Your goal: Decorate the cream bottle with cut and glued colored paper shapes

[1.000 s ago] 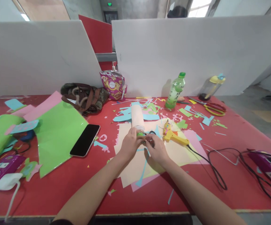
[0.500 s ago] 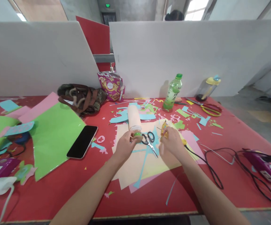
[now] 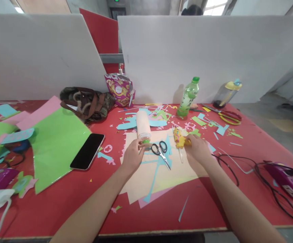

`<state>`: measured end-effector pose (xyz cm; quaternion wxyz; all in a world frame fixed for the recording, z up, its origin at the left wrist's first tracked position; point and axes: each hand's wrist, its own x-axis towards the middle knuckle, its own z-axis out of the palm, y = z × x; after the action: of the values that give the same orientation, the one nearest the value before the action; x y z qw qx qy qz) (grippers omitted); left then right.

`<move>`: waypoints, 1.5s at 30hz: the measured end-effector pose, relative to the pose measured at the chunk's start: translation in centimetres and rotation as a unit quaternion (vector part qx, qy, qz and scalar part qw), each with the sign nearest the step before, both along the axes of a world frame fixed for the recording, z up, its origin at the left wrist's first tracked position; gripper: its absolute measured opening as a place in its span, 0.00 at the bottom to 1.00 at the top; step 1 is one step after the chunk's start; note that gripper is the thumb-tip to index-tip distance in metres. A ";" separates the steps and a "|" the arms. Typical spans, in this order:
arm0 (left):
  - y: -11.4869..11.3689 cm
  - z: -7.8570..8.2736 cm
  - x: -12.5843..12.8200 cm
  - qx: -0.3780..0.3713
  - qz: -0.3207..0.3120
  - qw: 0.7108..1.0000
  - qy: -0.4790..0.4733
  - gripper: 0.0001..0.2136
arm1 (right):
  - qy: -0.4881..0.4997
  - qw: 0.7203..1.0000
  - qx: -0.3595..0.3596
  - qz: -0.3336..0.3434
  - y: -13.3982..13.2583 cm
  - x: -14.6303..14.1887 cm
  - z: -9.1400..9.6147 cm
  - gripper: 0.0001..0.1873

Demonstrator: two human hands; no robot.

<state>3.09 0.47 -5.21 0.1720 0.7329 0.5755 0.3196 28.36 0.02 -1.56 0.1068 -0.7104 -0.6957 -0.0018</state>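
Note:
A bottle (image 3: 143, 125) wrapped in cream paper lies on its side, its green-capped neck toward me. My left hand (image 3: 132, 156) is closed at the neck, fingers and thumb around the cap. A small tan piece shows by the fingertips; I cannot tell what it is. My right hand (image 3: 198, 148) is closed on the handle of a yellow hot glue gun (image 3: 179, 139), which lies low over the cream paper sheets (image 3: 166, 180). A clear glue stick pokes out of its back end. Between the hands rest black-handled scissors (image 3: 161, 153), slightly open.
Left are a phone (image 3: 87, 152) and a green sheet (image 3: 55, 145). Farther back stand a bag (image 3: 90, 104), a snack packet (image 3: 121, 89) and a green drink bottle (image 3: 187, 98). Blue paper scraps (image 3: 158, 123) surround the wrapped bottle. A black cord (image 3: 231, 157) runs toward a purple power strip (image 3: 287, 180).
My right hand has shifted to the right and turned, leaving more of the glue gun uncovered. My left hand stays at the bottle's neck. The whole view has shifted slightly.

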 end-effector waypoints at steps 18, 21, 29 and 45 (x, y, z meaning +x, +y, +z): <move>-2.3 2.6 -2.6 0.028 -0.019 0.971 0.236 0.09 | 0.043 0.937 -0.014 0.345 -2.4 -6.4 -0.5 0.12; -1.9 2.9 -4.3 -0.053 -0.034 0.974 0.217 0.17 | 0.039 0.952 0.010 0.304 -2.2 -5.8 -1.2 0.12; -1.8 3.9 -6.2 -0.168 -0.068 0.954 0.238 0.20 | 0.061 0.942 0.041 0.329 -2.7 -6.1 -1.1 0.16; -1.2 4.4 -6.9 -0.165 -0.037 0.966 0.193 0.05 | 0.066 0.898 -0.012 0.434 -3.7 -7.2 -0.9 0.11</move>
<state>-3.79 -0.72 -0.78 0.1879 0.7628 0.6152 0.0661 21.16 -3.73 -2.41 0.1339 -0.3377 -0.9263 0.0998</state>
